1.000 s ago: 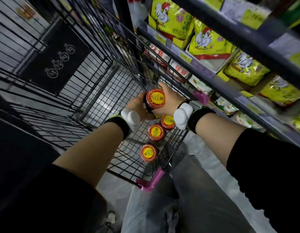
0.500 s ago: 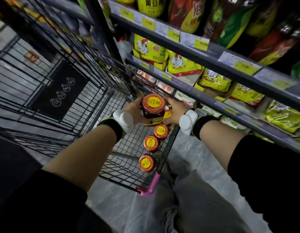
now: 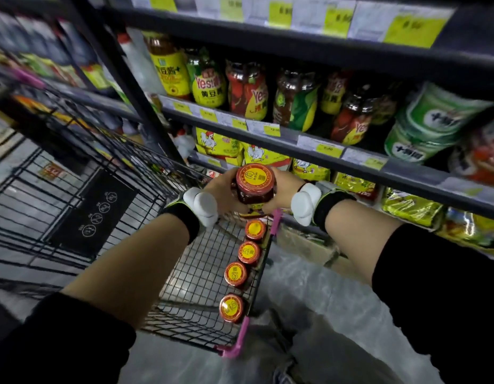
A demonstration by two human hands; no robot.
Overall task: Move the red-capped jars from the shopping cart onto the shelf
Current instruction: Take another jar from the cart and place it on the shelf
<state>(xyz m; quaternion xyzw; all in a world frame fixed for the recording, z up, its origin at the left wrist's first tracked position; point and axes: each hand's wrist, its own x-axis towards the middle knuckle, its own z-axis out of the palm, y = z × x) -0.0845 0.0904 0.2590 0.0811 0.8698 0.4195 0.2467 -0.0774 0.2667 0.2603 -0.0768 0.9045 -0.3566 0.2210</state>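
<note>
Both your left hand (image 3: pixel 223 187) and right hand (image 3: pixel 284 187) clasp one upright jar (image 3: pixel 254 184) above the cart (image 3: pixel 201 273) rim; four more jars stand inside the cart, and the shelf (image 3: pixel 268 139) lies ahead and to the right, nearer your right hand

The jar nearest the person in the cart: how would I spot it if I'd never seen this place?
Find the black wire cart beside the shelves. Along its right wall, four red-capped jars stand in a row. The nearest jar is the last one, next to the pink corner, farthest from the held jar between the left hand and right hand.
</note>
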